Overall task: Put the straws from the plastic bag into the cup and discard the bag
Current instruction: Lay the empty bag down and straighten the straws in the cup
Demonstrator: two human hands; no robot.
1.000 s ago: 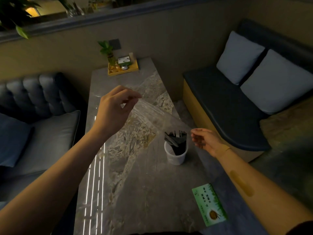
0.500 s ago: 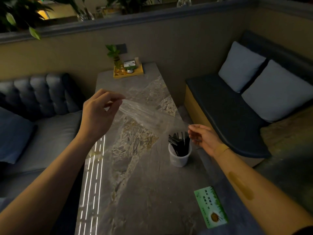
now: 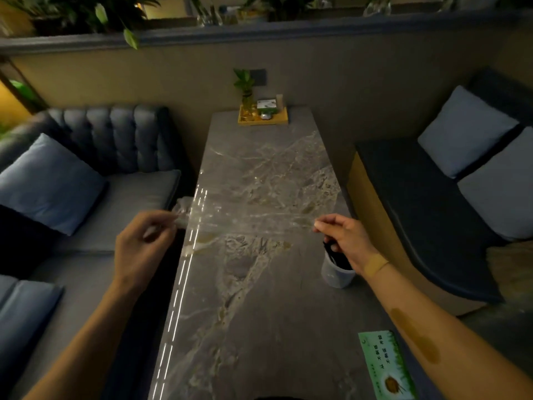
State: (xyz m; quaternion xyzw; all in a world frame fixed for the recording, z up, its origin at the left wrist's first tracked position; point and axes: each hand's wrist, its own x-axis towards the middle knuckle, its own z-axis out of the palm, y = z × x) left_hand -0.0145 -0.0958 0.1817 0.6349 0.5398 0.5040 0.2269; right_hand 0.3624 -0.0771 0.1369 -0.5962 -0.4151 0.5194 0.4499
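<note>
Head view: left hand [image 3: 138,249] and right hand [image 3: 346,241] pinching plastic bag [image 3: 248,219] taut; right wrist risking toppling cup [image 3: 336,272] of straws [image 3: 334,256].

My left hand [image 3: 141,243] drops lower in frame. The plastic bag [image 3: 245,219] now stretches level, clear of the cup [image 3: 336,274].

Adhesive bandage [image 3: 375,264] on right wrist
</note>
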